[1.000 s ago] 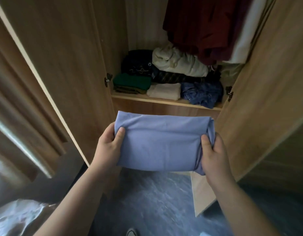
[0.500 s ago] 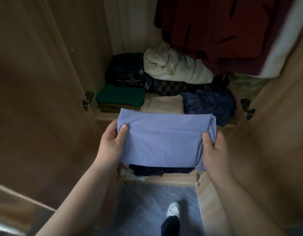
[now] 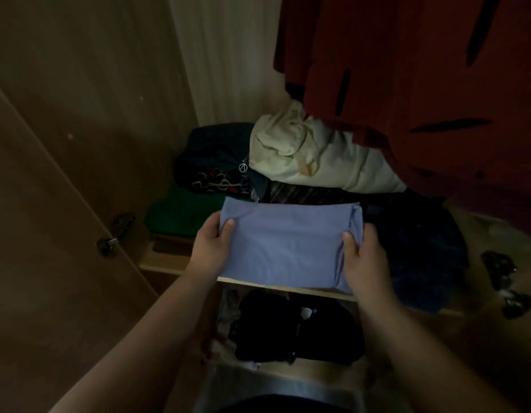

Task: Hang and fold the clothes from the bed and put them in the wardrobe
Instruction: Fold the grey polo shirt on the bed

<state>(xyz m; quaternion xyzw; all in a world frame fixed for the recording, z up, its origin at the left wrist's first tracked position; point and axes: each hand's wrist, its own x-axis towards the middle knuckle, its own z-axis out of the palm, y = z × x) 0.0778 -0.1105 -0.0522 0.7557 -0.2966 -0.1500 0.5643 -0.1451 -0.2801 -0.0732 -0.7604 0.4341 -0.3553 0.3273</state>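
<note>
The wardrobe shelf (image 3: pixel 163 266) holds a green fold (image 3: pixel 180 216) at left. Over its near edge, left hand (image 3: pixel 212 248) and right hand (image 3: pixel 365 257) fingers pinch the folded lilac shirt (image 3: pixel 288 245) by its ends. A dark blue garment (image 3: pixel 422 254) lies right, with black clothes (image 3: pixel 300 326) on the shelf below.

The wardrobe shelf (image 3: pixel 164 264) holds a green-topped stack (image 3: pixel 183 217) and navy garment (image 3: pixel 422 257).

The cloth (image 3: pixel 288 245) hangs between the left hand (image 3: pixel 210 248) and right hand (image 3: pixel 365 257), over the shelf (image 3: pixel 166 265) edge. A pile (image 3: pixel 318 156) lies behind it, garments (image 3: pixel 407 70) hang above right, and more clothes (image 3: pixel 300 329) lie below.
</note>
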